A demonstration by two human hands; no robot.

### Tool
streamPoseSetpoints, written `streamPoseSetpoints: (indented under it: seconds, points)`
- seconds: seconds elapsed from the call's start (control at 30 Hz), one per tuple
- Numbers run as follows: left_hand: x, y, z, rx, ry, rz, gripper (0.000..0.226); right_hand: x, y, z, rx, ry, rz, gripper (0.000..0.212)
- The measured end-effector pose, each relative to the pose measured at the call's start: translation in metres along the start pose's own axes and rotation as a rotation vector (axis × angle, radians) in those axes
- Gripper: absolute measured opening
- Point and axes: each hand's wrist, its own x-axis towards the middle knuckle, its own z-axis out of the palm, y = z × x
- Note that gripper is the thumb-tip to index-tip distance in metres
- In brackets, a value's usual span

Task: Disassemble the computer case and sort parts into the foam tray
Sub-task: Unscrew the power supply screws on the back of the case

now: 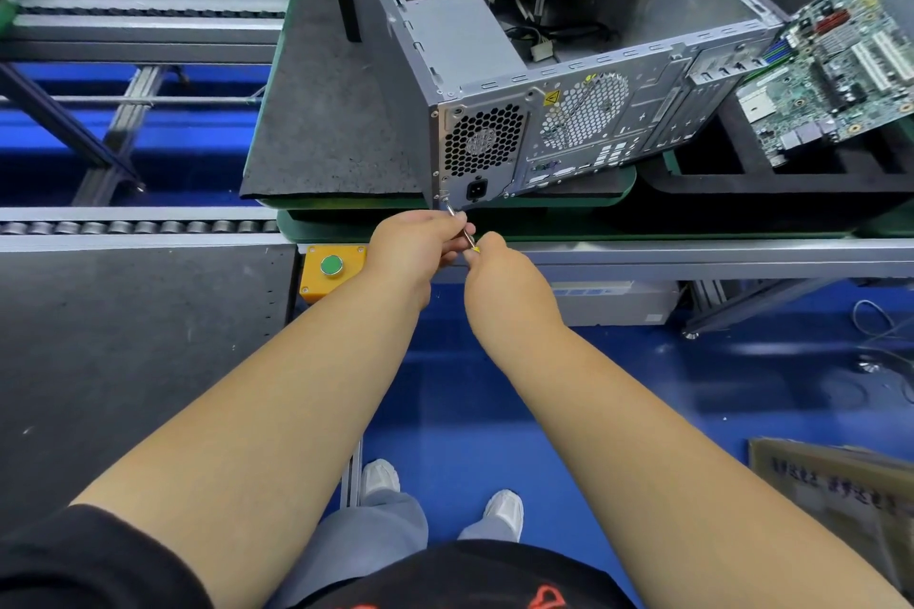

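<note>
The open grey computer case (pixel 583 114) lies on its side on a dark mat, rear panel facing me, with the power supply (pixel 465 40) and loose cables inside. A thin screwdriver (pixel 459 224) has its tip at a screw on the lower left corner of the rear panel. My left hand (pixel 415 242) pinches the metal shaft near the tip. My right hand (pixel 499 272) grips the yellow handle end. A green motherboard (pixel 831 74) rests tilted in the black foam tray (pixel 712 173) at the right.
A dark mat (pixel 326 114) lies under and left of the case. A yellow box with a green button (pixel 331 265) sits on the bench edge. Roller conveyor rails (pixel 133 228) run to the left. A cardboard box (pixel 841 499) stands on the blue floor at lower right.
</note>
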Motion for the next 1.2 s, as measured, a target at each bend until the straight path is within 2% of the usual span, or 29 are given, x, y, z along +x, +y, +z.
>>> streamPoseSetpoints:
  seconds: [0.07,0.2,0.3,0.33,0.4,0.53,0.6,0.67,0.93,1.2]
  points:
    - [0.000,0.000,0.000,-0.008,-0.008,-0.006,0.008,-0.004,0.002,0.004,-0.083,0.062,-0.033,0.008]
    - [-0.002,0.004,0.000,-0.011,-0.012,-0.035,0.009,-0.004,-0.008,0.005,-0.197,0.100,-0.013,0.023]
    - [-0.002,0.011,0.001,0.011,-0.025,-0.087,0.010,-0.001,-0.010,0.005,-0.169,0.055,-0.012,0.017]
    - [-0.002,0.013,0.001,0.007,-0.034,-0.094,0.012,0.001,-0.008,0.003,-0.087,0.023,-0.022,0.012]
    - [-0.002,0.014,0.000,-0.013,-0.048,-0.090,0.014,0.005,-0.003,-0.001,0.177,-0.053,-0.009,0.020]
    - [-0.001,0.011,-0.002,-0.036,-0.058,-0.089,0.018,0.004,0.009,-0.010,0.952,-0.285,0.247,0.040]
    - [0.000,0.009,-0.003,-0.042,-0.066,-0.077,0.016,0.001,0.017,-0.011,1.156,-0.399,0.295,0.047]
    - [0.001,0.007,-0.003,-0.055,-0.073,-0.067,0.014,-0.001,0.023,-0.012,1.248,-0.462,0.348,0.047]
    - [0.002,0.006,-0.005,-0.196,-0.063,-0.124,0.017,-0.006,0.019,-0.009,1.332,-0.391,0.392,0.030]
    - [0.007,0.013,-0.002,-0.197,-0.041,-0.164,0.018,-0.005,0.018,-0.001,1.280,-0.341,0.356,0.019]
